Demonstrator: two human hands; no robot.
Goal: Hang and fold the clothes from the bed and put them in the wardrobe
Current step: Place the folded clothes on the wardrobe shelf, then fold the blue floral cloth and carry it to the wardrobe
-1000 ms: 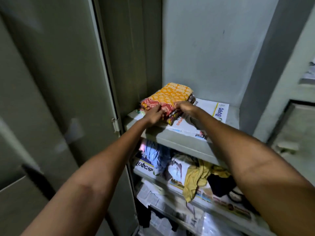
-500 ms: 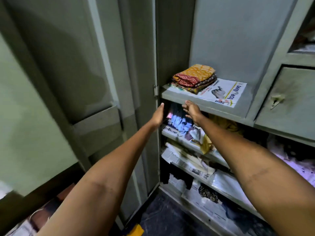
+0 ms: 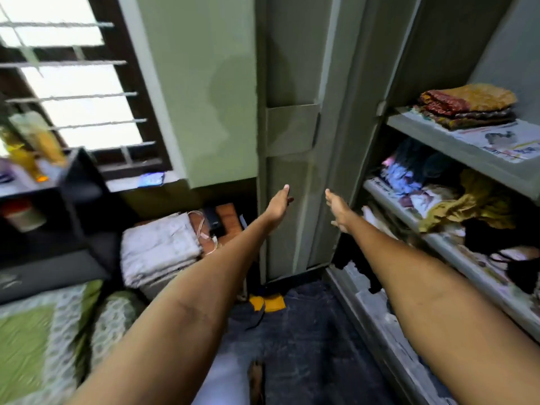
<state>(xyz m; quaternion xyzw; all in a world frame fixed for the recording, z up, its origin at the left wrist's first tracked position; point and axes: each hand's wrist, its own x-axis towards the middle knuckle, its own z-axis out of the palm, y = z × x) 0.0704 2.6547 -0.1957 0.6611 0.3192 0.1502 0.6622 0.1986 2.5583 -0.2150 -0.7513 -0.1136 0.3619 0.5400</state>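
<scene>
Now both hands [image 3: 279, 204] [image 3: 339, 210] outstretched, fingers straight, empty.

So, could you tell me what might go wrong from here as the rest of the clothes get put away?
The folded orange and red clothes sit near the front edge of the top shelf, so a bump could knock them off. The yellow garment droops over the second shelf's edge and may slide out. The yellow cloth on the dark floor is a slip hazard. Both the left hand and right hand are empty.
</scene>
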